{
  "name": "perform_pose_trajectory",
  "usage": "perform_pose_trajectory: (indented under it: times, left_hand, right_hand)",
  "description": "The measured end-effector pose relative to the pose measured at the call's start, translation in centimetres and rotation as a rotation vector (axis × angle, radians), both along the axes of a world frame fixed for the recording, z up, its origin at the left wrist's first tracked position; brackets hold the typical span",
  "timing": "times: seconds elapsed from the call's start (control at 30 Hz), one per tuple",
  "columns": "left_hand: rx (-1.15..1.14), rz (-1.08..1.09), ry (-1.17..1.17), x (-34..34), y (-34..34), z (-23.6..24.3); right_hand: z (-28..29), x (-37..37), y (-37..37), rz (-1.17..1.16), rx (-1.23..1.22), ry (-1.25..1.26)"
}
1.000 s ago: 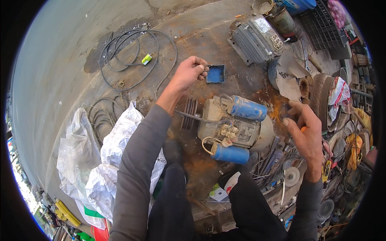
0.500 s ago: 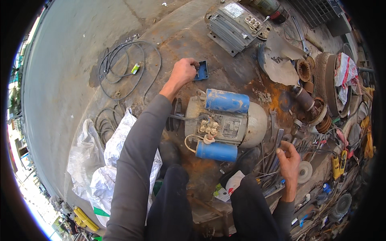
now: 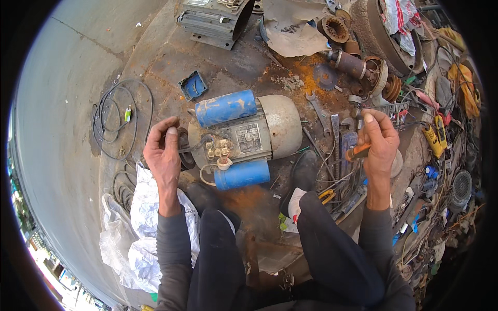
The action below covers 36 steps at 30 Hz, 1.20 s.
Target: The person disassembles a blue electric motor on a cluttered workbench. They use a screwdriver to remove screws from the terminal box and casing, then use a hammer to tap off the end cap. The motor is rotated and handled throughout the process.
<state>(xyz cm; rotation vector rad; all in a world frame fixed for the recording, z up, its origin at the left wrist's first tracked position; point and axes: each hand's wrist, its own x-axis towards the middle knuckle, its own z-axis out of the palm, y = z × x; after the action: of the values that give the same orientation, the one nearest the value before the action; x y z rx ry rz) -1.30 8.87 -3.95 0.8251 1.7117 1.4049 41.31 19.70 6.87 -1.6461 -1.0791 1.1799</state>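
On the ground in front of me lies a dusty electric motor [image 3: 282,122] with two blue capacitors [image 3: 226,108] [image 3: 242,174] along its sides and an exposed terminal block [image 3: 219,150]. At the pulley end, my left hand [image 3: 165,147] is closed, thumb against the fingers, beside the motor's grey cable; anything pinched in it is too small to make out. Out to the right, my right hand [image 3: 381,142] grips a tool with an orange-and-black handle [image 3: 359,152]. The fingers hide part of this tool. Beyond the motor sits a small blue box cover [image 3: 192,85] with thin pieces inside.
Wrenches [image 3: 318,111] and other hand tools lie right of the motor. A second motor housing [image 3: 212,23] stands at the back. Coiled cable [image 3: 122,116] and white sacks [image 3: 148,207] are to the left, with a yellow clamp meter [image 3: 434,137] far right.
My left hand has drawn back from the blue box cover to the pulley end of the motor. My right hand has come up, now holding the orange-and-black tool. The view has shifted right.
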Motion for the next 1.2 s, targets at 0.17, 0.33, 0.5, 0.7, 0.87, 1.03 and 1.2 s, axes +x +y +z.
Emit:
perform_pose_trajectory:
  times: [0.17, 0.33, 0.5, 0.7, 0.87, 1.03, 1.2]
  left_hand:
    - [0.036, -0.081, 0.139, 3.8, -5.5, 1.4]
    - [0.031, -0.041, 0.095, 3.3, -7.2, 0.2]
    - [0.013, 0.034, 0.57, 0.5, -7.7, -0.7]
    - [-0.102, 0.227, 0.312, -3.5, -7.4, -4.7]
    - [-0.17, 0.587, -0.234, -4.0, -10.2, -6.6]
    - [-0.171, 0.302, -0.866, -3.3, -4.7, -10.7]
    - [-0.257, 0.249, -0.983, -3.3, -3.6, -10.4]
  right_hand:
    - [-5.9, -0.3, -1.7, -0.315, 0.028, 0.455]
    - [-12.9, -0.8, -7.0, -0.414, -0.42, 0.582]
    - [-18.2, -4.5, -11.5, -0.244, -0.892, 0.766]
    - [-18.6, -6.8, -11.8, 0.046, -0.851, 0.817]
    - [-17.5, -8.2, -10.8, -0.004, -0.842, 0.776]
    - [-17.7, -8.7, -10.9, -0.081, -0.871, 0.797]
    - [-19.1, -8.1, -11.2, -0.211, -1.018, 0.796]
